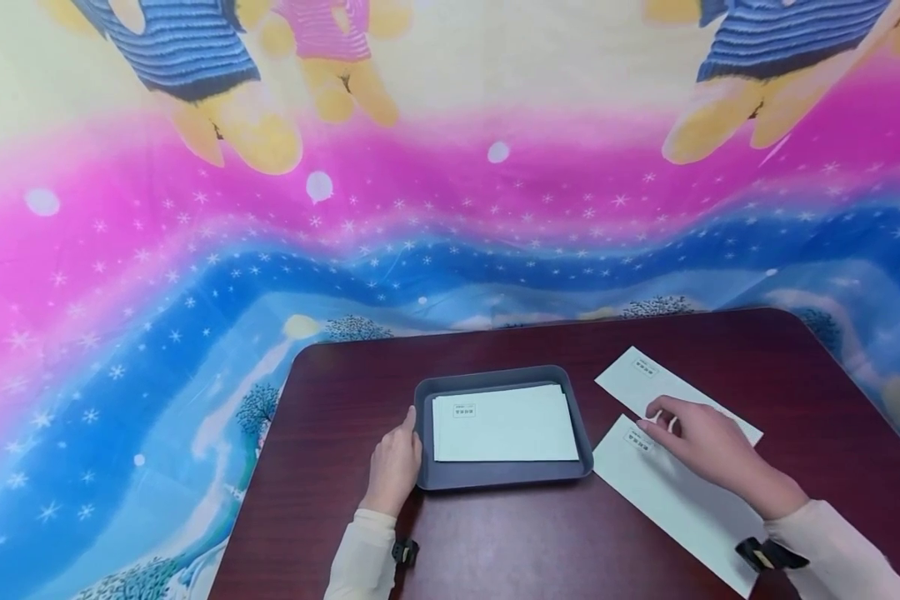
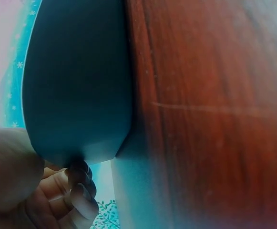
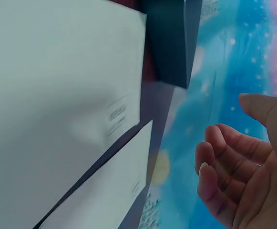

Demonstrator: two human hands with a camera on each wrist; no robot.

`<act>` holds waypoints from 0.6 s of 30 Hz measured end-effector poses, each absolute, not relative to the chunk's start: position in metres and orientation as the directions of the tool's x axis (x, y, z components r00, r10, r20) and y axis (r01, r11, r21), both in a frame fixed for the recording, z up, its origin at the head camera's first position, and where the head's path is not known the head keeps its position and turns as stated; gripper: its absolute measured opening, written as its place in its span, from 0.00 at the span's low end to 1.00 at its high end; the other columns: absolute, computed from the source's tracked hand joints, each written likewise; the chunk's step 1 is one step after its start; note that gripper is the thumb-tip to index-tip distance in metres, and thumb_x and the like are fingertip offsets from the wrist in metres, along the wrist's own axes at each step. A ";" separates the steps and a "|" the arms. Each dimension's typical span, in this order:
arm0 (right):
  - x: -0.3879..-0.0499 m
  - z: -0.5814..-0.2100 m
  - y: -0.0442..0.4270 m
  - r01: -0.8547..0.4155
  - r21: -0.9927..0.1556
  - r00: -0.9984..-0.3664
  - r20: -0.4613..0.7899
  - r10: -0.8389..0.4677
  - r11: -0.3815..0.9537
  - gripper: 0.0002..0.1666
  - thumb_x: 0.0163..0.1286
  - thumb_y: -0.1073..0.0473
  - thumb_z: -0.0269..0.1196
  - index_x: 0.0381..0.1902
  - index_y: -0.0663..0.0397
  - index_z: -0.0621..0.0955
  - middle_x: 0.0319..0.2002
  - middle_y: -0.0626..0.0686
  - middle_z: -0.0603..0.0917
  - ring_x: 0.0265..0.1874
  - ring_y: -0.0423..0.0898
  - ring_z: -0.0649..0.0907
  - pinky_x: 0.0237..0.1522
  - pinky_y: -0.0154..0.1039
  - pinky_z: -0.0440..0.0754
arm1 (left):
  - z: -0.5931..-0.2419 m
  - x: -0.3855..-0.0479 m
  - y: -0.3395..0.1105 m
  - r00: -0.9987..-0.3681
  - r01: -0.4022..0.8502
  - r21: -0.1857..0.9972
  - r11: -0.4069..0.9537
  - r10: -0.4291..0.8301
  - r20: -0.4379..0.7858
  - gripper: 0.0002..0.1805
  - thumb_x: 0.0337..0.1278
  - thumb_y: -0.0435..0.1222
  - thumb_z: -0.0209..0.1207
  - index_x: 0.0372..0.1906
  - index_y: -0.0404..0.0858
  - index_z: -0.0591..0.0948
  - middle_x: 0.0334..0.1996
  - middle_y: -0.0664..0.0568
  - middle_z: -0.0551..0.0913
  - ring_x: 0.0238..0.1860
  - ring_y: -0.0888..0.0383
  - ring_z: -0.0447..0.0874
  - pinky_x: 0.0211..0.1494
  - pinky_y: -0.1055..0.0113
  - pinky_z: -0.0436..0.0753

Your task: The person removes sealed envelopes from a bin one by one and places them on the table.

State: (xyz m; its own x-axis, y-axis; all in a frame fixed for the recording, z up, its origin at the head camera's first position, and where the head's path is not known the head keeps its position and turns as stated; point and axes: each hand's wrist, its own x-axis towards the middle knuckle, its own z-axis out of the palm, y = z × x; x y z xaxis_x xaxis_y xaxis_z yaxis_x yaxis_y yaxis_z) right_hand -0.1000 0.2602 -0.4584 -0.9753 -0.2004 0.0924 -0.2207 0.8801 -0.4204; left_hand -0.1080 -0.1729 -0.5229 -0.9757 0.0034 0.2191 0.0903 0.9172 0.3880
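A grey tray [image 1: 495, 477] rests on the dark wooden table, with a small stack of white envelopes [image 1: 506, 429] lying in it. My left hand [image 1: 394, 462] holds the tray's left rim; in the left wrist view its curled fingers [image 2: 83, 191] meet the outside of the tray wall [image 2: 78, 81]. To the right of the tray lie a near white envelope [image 1: 682, 500] and a far one [image 1: 645, 377], both slanted, with small printed boxes at their left ends. Over them hovers my right hand [image 1: 701, 437], fingers loosely bent around nothing, apart from the paper in the right wrist view.
The dark red-brown table [image 1: 330, 400] has rounded back corners. Behind it hangs a colourful cloth [image 1: 450, 208] with a pink and blue snow print. Black bands [image 1: 771, 553] sit on both wrists over pale sleeves.
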 end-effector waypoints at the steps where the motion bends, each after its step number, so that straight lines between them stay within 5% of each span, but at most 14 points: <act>1: -0.102 -0.458 0.256 -0.225 -0.424 -0.974 0.093 -0.205 0.877 0.10 0.71 0.47 0.65 0.39 0.45 0.84 0.25 0.38 0.80 0.23 0.29 0.75 0.24 0.32 0.69 | -0.523 -0.108 -0.173 -0.976 0.090 0.386 0.918 0.004 0.219 0.26 0.68 0.30 0.58 0.70 0.32 0.74 0.15 0.50 0.74 0.10 0.63 0.58 0.16 0.69 0.60; 12: -0.134 -0.459 0.197 -0.303 -0.519 -0.949 0.091 -0.301 0.799 0.07 0.70 0.51 0.67 0.41 0.45 0.84 0.27 0.38 0.81 0.27 0.35 0.76 0.31 0.35 0.74 | -0.524 -0.109 -0.174 -0.974 0.088 0.388 0.918 -0.003 0.228 0.25 0.67 0.29 0.58 0.69 0.33 0.75 0.21 0.43 0.81 0.12 0.61 0.62 0.17 0.67 0.64; 18: -0.147 -0.460 0.166 -0.365 -0.525 -0.920 0.081 -0.382 0.769 0.18 0.70 0.50 0.67 0.52 0.54 0.84 0.43 0.49 0.86 0.39 0.46 0.83 0.42 0.46 0.81 | -0.525 -0.110 -0.174 -0.971 0.092 0.388 0.917 -0.003 0.239 0.25 0.66 0.29 0.58 0.68 0.32 0.76 0.27 0.40 0.85 0.13 0.60 0.65 0.18 0.65 0.67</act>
